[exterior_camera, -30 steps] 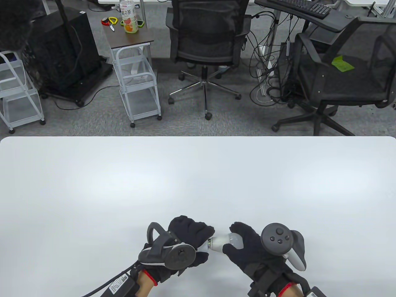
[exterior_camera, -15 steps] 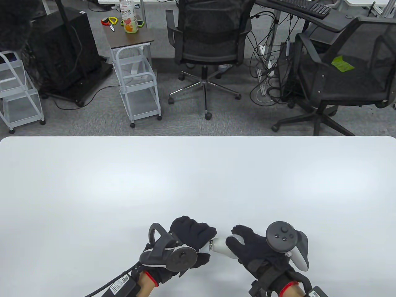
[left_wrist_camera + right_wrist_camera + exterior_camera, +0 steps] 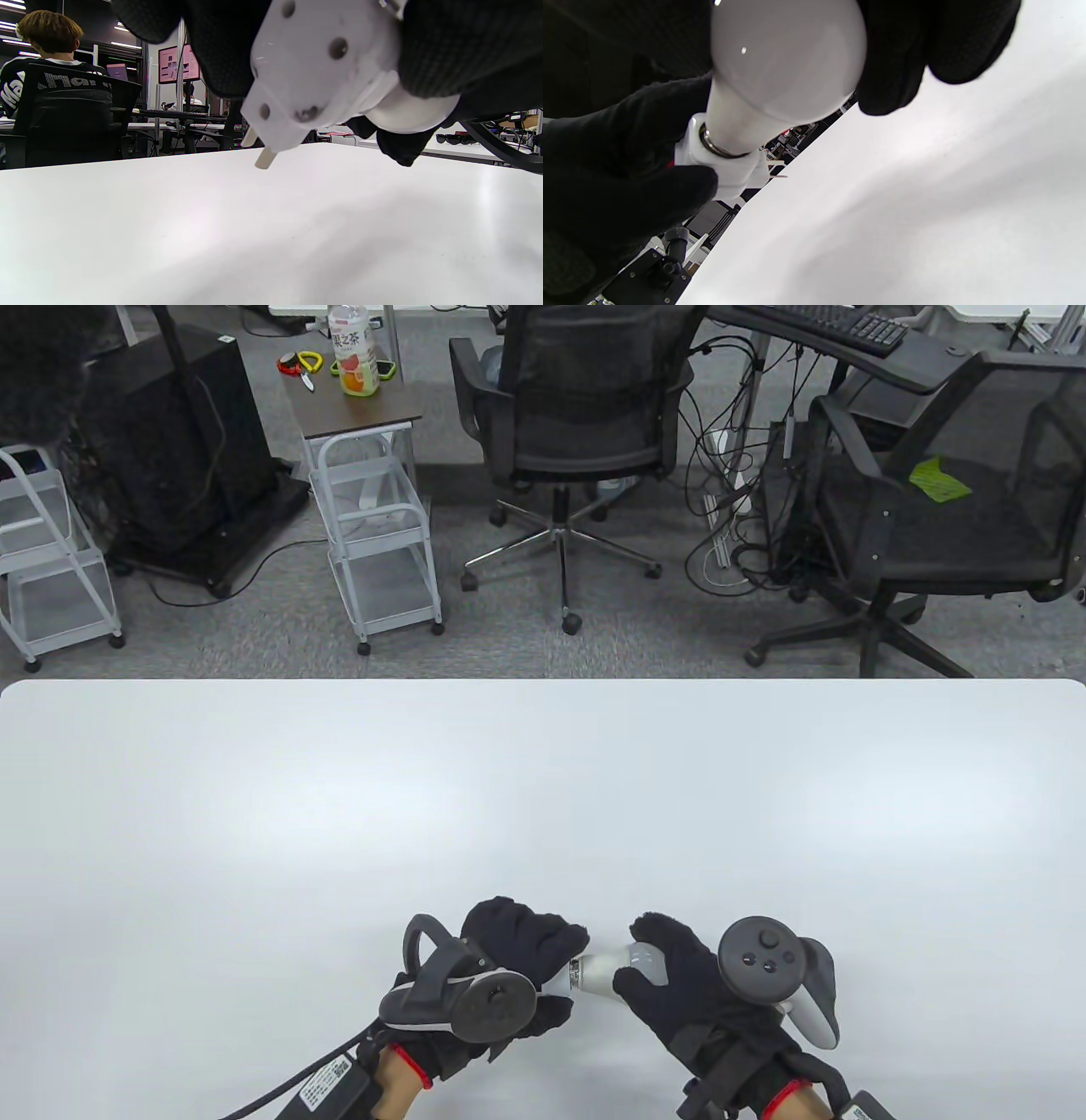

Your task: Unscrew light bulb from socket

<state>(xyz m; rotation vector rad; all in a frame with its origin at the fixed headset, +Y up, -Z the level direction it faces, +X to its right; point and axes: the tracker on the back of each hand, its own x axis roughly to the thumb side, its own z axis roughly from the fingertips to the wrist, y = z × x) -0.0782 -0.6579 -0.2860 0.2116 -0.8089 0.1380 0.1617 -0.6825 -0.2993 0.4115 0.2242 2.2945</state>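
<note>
**Inspector A:** Position of the light bulb (image 3: 612, 969)?

**Inspector B:** Held off the white table (image 3: 543, 797), near its front edge, lying roughly level between the two gloved hands. Still seated in the socket (image 3: 723, 167); metal collar visible at the joint in the right wrist view.

**Inspector A:** Left hand (image 3: 509, 976)?

**Inspector B:** Curled around the socket, fingers (image 3: 220, 46) and thumb clamped on either side of the white plug body (image 3: 322, 67). Two prongs pointing down toward the tabletop, clear of it. Tracker (image 3: 462, 997) strapped on the back of the hand.

**Inspector A:** Right hand (image 3: 679, 984)?

**Inspector B:** Wrapped over the rounded glass end, fingertips (image 3: 903, 63) pressed on the dome from opposite sides. Gripping the bulb, not the socket. Second tracker (image 3: 776, 976) on the back.

**Inspector A:** Gap between the hands?

**Inspector B:** Narrow; only the bulb's white neck and a printed label showing between the gloves.

**Inspector A:** Surroundings?

**Inspector B:** Two black office chairs (image 3: 568, 407) beyond the table, a small side table carrying a bottle (image 3: 354, 352), a keyboard (image 3: 819, 324) on a desk at upper right.
</note>
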